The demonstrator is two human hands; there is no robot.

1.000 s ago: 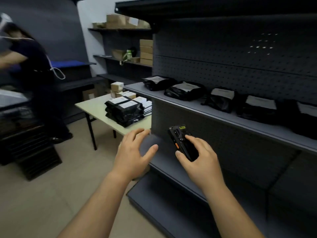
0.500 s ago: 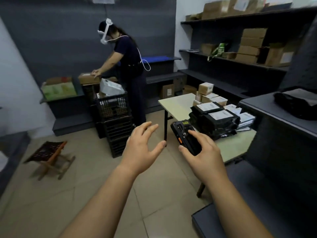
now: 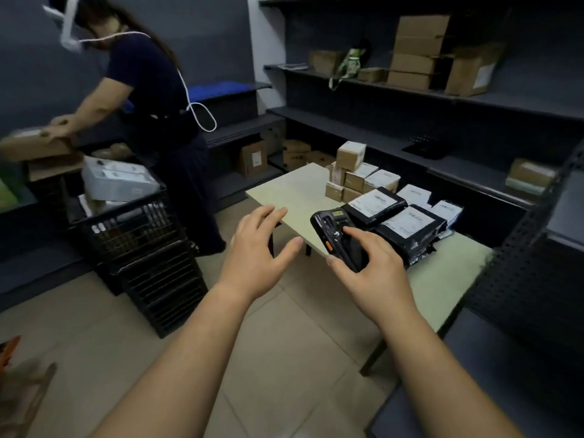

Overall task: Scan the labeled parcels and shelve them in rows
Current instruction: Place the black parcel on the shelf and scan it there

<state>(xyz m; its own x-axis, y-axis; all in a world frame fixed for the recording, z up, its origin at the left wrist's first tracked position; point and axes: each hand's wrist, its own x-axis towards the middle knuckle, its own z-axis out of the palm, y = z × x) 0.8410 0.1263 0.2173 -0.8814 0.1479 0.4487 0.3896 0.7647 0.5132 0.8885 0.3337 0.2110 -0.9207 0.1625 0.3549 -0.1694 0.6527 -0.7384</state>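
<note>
In the head view, the pale table point(image 3: 294, 191) is brought nearer and more to the middle than half a second ago. The wooden stool that was seen on the floor at the left is now almost cut off by the frame edge. The second person point(image 3: 151, 90) is found closer and larger at the upper left, bent over stacked black crates point(image 3: 136, 235). The posture of both hands is unchanged. The left hand point(image 3: 256, 248) is held out with its fingers spread and nothing in it. The right hand point(image 3: 373, 273) is wrapped round the lower end of the scanner point(image 3: 335, 232), thumb at its side and forefinger laid across its face.

The black parcels point(image 3: 407, 229) are piled on the table in two low stacks set side by side, each topped by a white printed label. Their wrapping is glossy and creased. White mailers point(image 3: 445, 210) lie just behind them, and small cardboard boxes point(image 3: 350, 172) are stacked further back. The scanner is held in front of the nearer stack. Whether it touches the stack cannot be told. A perforated shelf panel point(image 3: 531, 267) is seen at the right edge.
</note>
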